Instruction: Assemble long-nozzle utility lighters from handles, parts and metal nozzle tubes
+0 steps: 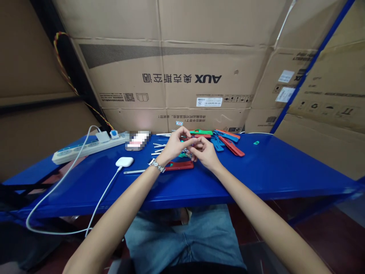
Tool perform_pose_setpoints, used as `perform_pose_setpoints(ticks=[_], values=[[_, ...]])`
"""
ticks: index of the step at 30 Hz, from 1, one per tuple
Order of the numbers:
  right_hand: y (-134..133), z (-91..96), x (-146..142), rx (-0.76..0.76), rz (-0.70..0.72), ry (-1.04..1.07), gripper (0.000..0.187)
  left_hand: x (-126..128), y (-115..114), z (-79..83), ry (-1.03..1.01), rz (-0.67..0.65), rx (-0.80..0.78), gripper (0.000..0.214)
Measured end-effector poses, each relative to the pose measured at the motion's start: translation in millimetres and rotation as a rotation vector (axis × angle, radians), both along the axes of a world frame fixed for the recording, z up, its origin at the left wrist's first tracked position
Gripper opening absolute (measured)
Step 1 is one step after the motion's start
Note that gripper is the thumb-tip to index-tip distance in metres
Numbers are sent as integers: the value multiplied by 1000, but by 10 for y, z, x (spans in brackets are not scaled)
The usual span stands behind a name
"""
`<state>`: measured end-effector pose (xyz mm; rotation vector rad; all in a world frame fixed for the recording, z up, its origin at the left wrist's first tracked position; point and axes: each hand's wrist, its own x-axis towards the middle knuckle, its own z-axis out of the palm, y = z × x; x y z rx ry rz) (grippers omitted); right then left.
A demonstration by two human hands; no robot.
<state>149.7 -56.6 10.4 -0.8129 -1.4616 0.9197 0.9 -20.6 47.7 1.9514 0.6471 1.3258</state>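
Over the middle of the blue table, my left hand (176,144) and my right hand (205,152) meet with their fingertips pinched together. Between them is something small and partly hidden, too small to name. Just in front lies a red lighter (179,165) of the long-nosed kind, its metal tube (134,172) pointing left. Behind and beneath my fingers are several metal tubes (159,152) and small green parts (182,154), partly covered. A green lighter handle (202,132) shows beyond my hands. To their right, red (232,146), blue (218,144) and orange handles lie in a loose pile.
A white charging case (124,162) with a cable lies on the left, near a blurred-out phone-like object (138,140) and a power strip (89,146). A small green piece (256,142) sits at right. Cardboard walls (182,57) enclose the table's back and sides.
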Motion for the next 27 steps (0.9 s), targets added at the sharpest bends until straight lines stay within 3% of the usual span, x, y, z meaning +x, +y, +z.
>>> perform_pose_setpoints(ticks=[3, 8, 11, 16, 23, 27], values=[[10, -3, -3, -25, -11, 26, 48, 14, -52, 1, -1, -11, 2, 37], [-41, 26, 44, 44, 21, -87, 38, -16, -84, 5, 62, -175, -58, 40], [-67, 11, 34, 99, 8, -122, 34, 8, -72, -4, 17, -133, -47, 37], [-58, -18, -2, 24, -59, -58, 35, 78, -83, -13, -77, 15, 1, 38], [-71, 10, 77, 87, 15, -150, 32, 10, -130, -34, 43, -142, 24, 36], [-65, -8, 40, 81, -33, -116, 32, 54, -104, -64, 3, -73, 17, 32]])
